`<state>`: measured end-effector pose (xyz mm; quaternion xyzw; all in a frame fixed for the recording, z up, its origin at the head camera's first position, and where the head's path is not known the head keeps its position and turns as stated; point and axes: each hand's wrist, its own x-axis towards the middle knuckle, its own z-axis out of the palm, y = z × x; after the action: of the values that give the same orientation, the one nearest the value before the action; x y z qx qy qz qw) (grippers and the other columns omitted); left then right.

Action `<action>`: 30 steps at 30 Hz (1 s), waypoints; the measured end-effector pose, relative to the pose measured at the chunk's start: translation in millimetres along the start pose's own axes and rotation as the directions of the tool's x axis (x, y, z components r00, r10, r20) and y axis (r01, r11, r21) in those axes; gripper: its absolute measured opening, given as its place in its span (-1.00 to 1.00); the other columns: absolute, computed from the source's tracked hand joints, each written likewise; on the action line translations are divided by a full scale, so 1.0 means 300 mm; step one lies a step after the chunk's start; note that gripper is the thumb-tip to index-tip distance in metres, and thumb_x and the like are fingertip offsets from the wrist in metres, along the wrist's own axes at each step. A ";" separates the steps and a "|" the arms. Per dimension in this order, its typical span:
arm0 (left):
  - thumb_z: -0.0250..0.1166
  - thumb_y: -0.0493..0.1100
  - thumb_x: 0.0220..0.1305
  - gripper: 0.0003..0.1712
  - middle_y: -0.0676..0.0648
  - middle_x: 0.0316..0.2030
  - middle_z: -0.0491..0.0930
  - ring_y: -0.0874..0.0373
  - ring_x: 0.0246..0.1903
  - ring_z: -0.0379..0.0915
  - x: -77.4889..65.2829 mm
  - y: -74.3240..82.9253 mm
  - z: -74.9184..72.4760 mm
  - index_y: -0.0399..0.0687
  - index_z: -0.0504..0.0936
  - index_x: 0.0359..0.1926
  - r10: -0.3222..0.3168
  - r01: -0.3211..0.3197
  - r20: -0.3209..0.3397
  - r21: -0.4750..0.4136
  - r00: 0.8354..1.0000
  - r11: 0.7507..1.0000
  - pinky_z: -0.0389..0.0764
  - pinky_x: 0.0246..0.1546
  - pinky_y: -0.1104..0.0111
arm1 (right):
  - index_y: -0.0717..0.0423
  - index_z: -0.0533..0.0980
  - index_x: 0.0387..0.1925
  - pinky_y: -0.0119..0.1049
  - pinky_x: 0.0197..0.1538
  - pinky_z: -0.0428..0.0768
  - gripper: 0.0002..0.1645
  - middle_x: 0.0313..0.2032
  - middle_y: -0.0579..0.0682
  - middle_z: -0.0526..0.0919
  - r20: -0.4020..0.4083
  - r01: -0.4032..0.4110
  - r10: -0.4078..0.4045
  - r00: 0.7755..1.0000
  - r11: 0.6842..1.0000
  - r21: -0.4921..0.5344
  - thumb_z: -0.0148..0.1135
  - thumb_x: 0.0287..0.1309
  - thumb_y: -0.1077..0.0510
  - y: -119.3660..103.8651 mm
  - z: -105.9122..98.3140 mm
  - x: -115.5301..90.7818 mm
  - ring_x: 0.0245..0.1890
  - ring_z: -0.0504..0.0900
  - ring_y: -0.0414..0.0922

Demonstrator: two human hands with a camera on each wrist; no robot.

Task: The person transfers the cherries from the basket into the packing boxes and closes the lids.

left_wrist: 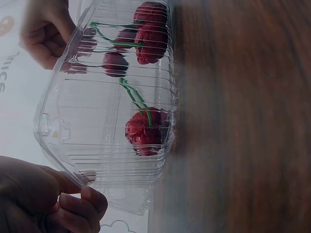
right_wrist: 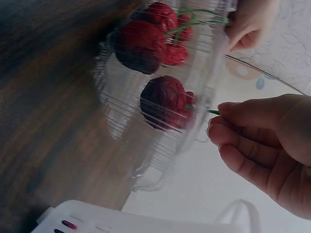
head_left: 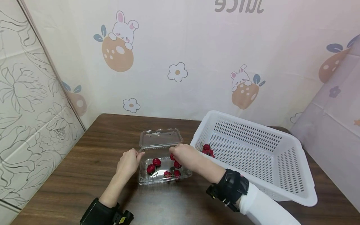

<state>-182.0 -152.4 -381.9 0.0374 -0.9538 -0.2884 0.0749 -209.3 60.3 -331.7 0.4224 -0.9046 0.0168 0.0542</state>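
Right hand (head_left: 184, 154) over the right side of the clear container (head_left: 149, 181): thumb and forefinger meet on a green stem (right_wrist: 214, 112), pinching it with no visible gap. The governing relation is vertical. The red cherries (right_wrist: 163, 102) to which this stem appears to lead lie beneath the fingertips, inside the container near its right wall, and the stem's long axis runs roughly upright between fruit and pinch. Whether they hang or rest on the container's floor cannot be told. Left hand (head_left: 129, 162) grips the container's left rim and lies nearer to the cherry pair (head_left: 150, 168) on that side. To the right, on the tabletop (head_left: 98, 150), stands the white basket (head_left: 292, 168), with basket cherries (head_left: 206, 147) at its left end. The right hand is thus nearer to both pinched stem and basket; any transfer between containers would, by judgement, first require upward clearance, then rightward travel.
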 end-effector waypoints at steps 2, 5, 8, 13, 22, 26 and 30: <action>0.16 -0.08 0.19 -0.68 -0.07 -0.65 0.45 0.06 -0.64 0.37 0.000 0.001 -0.001 -0.27 0.50 -0.53 0.000 0.000 0.000 0.001 1.000 1.000 0.38 -0.66 0.18 | 0.11 0.52 -0.37 -0.39 -0.56 0.42 -0.84 -0.57 -0.10 0.54 0.006 0.024 -0.024 1.000 0.999 -0.034 0.13 0.00 0.38 -0.001 0.010 0.003 -0.54 0.50 -0.19; 0.16 -0.09 0.19 -0.68 -0.07 -0.65 0.45 0.06 -0.64 0.38 -0.001 0.002 -0.002 -0.27 0.51 -0.53 0.004 -0.004 -0.003 0.003 1.000 1.000 0.38 -0.66 0.18 | 0.12 0.54 -0.33 -0.40 -0.51 0.46 -0.78 -0.55 -0.08 0.55 0.028 0.046 -0.044 0.999 0.997 -0.056 0.16 -0.05 0.42 -0.003 0.024 0.007 -0.50 0.53 -0.19; 0.16 -0.09 0.19 -0.68 -0.06 -0.66 0.44 0.07 -0.65 0.36 -0.001 0.002 -0.001 -0.27 0.50 -0.53 0.006 -0.006 -0.001 -0.001 1.000 1.000 0.37 -0.67 0.20 | 0.13 0.55 -0.29 -0.40 -0.45 0.50 -0.75 -0.51 -0.06 0.58 0.053 0.053 -0.050 0.997 0.997 -0.058 0.17 -0.04 0.42 -0.004 0.037 0.008 -0.45 0.56 -0.19; 0.15 -0.08 0.20 -0.67 -0.04 -0.68 0.40 0.09 -0.67 0.33 0.000 0.000 0.001 -0.26 0.48 -0.54 0.002 -0.002 0.004 -0.005 1.000 1.000 0.34 -0.70 0.23 | 0.09 0.55 -0.32 -0.36 -0.43 0.52 -0.79 -0.50 -0.06 0.58 0.071 0.042 -0.036 0.997 0.996 -0.081 0.18 -0.01 0.39 -0.009 0.060 0.010 -0.43 0.56 -0.19; 0.15 -0.08 0.20 -0.67 -0.03 -0.68 0.39 0.10 -0.68 0.31 0.000 -0.001 0.001 -0.25 0.47 -0.56 0.005 -0.005 0.006 -0.002 1.000 1.000 0.33 -0.70 0.25 | 0.06 0.52 -0.46 -0.36 -0.47 0.50 -0.87 -0.52 -0.08 0.57 0.048 0.076 -0.070 0.996 0.989 -0.128 0.17 0.01 0.35 -0.024 0.092 0.013 -0.45 0.56 -0.19; 0.15 -0.08 0.20 -0.67 -0.03 -0.69 0.38 0.10 -0.68 0.30 0.001 -0.002 0.003 -0.24 0.46 -0.57 0.005 -0.005 0.005 -0.002 1.000 1.000 0.33 -0.70 0.26 | 0.06 0.54 -0.43 -0.42 -0.47 0.50 -0.91 -0.50 -0.09 0.59 0.049 0.085 -0.081 0.996 0.993 -0.085 0.17 0.03 0.30 -0.030 0.091 0.015 -0.44 0.56 -0.22; 0.15 -0.08 0.20 -0.67 -0.03 -0.68 0.38 0.11 -0.68 0.30 0.004 -0.005 0.007 -0.25 0.46 -0.56 0.006 -0.006 0.005 -0.001 1.000 1.000 0.33 -0.70 0.27 | 0.07 0.55 -0.34 -0.44 -0.45 0.48 -0.90 -0.47 -0.10 0.58 0.071 0.080 -0.079 0.994 0.997 -0.015 0.20 0.03 0.22 -0.031 0.088 0.013 -0.46 0.54 -0.25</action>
<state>-183.6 -152.6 -384.4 0.0340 -0.9540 -0.2887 0.0735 -206.9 49.3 -357.5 0.4578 -0.8886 -0.0082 0.0267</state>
